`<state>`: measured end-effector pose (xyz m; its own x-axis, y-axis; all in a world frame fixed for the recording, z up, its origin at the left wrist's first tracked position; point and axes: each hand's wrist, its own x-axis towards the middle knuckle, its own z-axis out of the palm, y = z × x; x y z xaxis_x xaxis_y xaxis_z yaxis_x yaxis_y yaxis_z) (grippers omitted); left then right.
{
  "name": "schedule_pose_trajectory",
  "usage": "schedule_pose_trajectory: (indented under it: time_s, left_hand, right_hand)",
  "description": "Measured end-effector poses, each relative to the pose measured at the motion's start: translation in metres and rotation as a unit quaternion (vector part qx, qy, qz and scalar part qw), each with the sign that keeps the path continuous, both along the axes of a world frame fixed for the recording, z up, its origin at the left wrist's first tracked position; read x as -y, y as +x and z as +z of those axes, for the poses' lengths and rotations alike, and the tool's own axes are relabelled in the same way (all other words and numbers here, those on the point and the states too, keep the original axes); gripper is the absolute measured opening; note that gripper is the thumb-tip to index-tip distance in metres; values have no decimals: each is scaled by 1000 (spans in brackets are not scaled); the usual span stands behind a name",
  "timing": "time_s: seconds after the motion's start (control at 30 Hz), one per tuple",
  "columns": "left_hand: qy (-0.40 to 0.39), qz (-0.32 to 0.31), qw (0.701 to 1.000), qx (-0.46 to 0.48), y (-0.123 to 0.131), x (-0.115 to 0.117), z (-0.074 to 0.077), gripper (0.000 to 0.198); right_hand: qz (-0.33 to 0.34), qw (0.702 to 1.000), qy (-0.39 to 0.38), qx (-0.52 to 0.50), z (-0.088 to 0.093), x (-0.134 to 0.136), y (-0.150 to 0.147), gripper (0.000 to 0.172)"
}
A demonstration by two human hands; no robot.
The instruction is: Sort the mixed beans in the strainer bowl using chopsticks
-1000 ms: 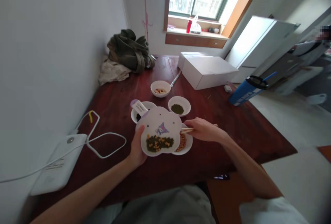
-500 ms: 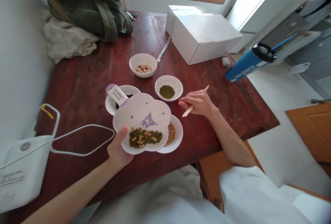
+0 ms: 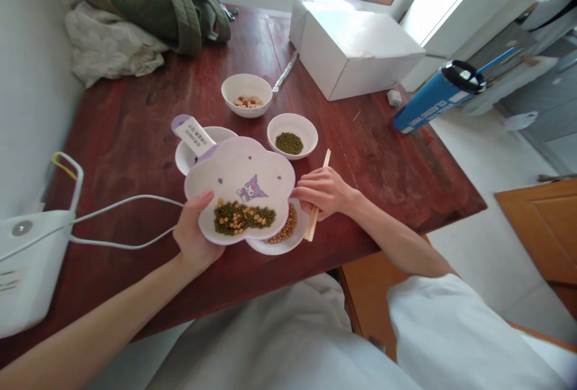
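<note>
Chopsticks (image 3: 314, 225) sit pinched together in my right grip (image 3: 322, 193), tilted, their lower ends over the bench (image 3: 117, 137), and my fingers (image 3: 301, 188) come right up to the rim of a flower-shaped plate (image 3: 238, 164). My left grip (image 3: 196, 228) curls under that plate, thumb pressed over its edge, holding it slightly tilted above the bench. Mixed green and yellow beans (image 3: 243, 219) lie in its near lobes. The plate overlaps a dish of soybeans (image 3: 274, 248) and a bowl (image 3: 184, 158) with a label (image 3: 192, 134) across it. Just beyond sit a bowl of mung beans (image 3: 291, 143) and a bowl of nuts (image 3: 246, 94); farther off are a white box (image 3: 356, 53) and a blue bottle (image 3: 437, 98) lying on its side.
</note>
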<state>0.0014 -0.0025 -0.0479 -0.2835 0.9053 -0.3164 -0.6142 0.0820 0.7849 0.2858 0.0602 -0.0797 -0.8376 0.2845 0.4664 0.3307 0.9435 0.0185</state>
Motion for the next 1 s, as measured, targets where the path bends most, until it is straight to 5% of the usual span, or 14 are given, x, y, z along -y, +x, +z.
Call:
schedule_pose_trajectory:
  time_s: [0.17,0.27,0.47,0.6,0.83,1.0]
  left_hand:
    - [9,0,1000,0,-1,-2,-7,35]
    - [12,3,1000,6,0,-4,-10,33]
    - [42,-39,998,33,3,-4,-6,51]
    - [64,-53,996,44,5,-3,-5,49]
    - [55,-55,994,70,5,-3,-7,49]
    - [25,-76,995,53,5,-3,-9,44]
  right_hand:
    - [31,997,48,-48,-6,6,-11,25]
    - [5,997,41,-66,-9,-1,-1,36]
    - [-205,965,59,-155,-4,-37,54,68]
    - [-332,936,40,-106,-3,-54,81,89]
    - [-311,948,-40,-58,-18,-64,99,127]
    - [-310,947,-65,-52,-21,-64,106,117]
